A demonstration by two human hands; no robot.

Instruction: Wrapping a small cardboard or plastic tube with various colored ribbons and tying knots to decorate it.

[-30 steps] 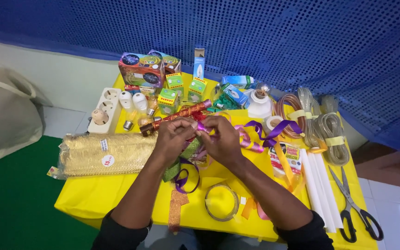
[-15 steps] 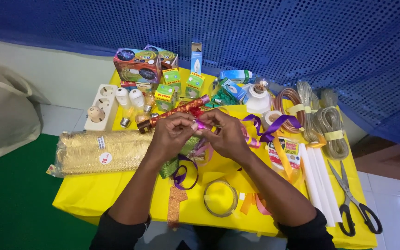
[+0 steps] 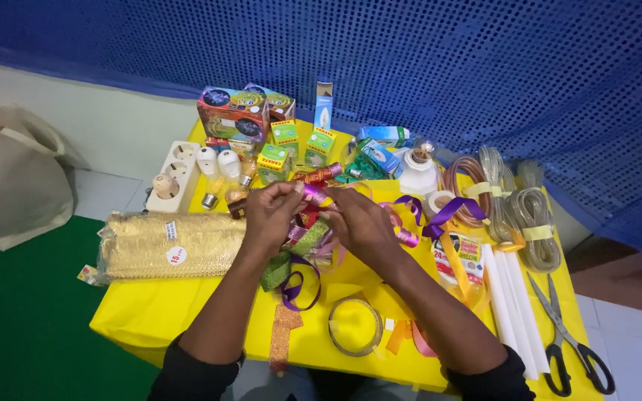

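Note:
My left hand (image 3: 270, 214) and my right hand (image 3: 360, 224) meet over the middle of a yellow-covered table (image 3: 150, 312). Both pinch a shiny pink ribbon (image 3: 313, 195) between their fingertips. Under the hands lies a tangle of ribbons: a green glitter ribbon (image 3: 285, 258), a purple ribbon loop (image 3: 297, 288) and an orange glitter strip (image 3: 282, 336). A red patterned roll (image 3: 319, 175) lies just beyond the fingers. Another purple ribbon (image 3: 447, 212) curls to the right of my right hand.
A gold mesh roll in plastic (image 3: 169, 243) lies at the left. A white power strip (image 3: 172, 174), small bulbs (image 3: 218, 165) and several small boxes (image 3: 235, 113) stand at the back. Coiled cables (image 3: 530, 215), white tubes (image 3: 513, 304) and scissors (image 3: 570, 345) are at the right. A cloth bag (image 3: 9, 186) sits on the floor.
My hands have shifted slightly and stay together on the pink ribbon, working it between the fingertips. The camera view has tilted a little.

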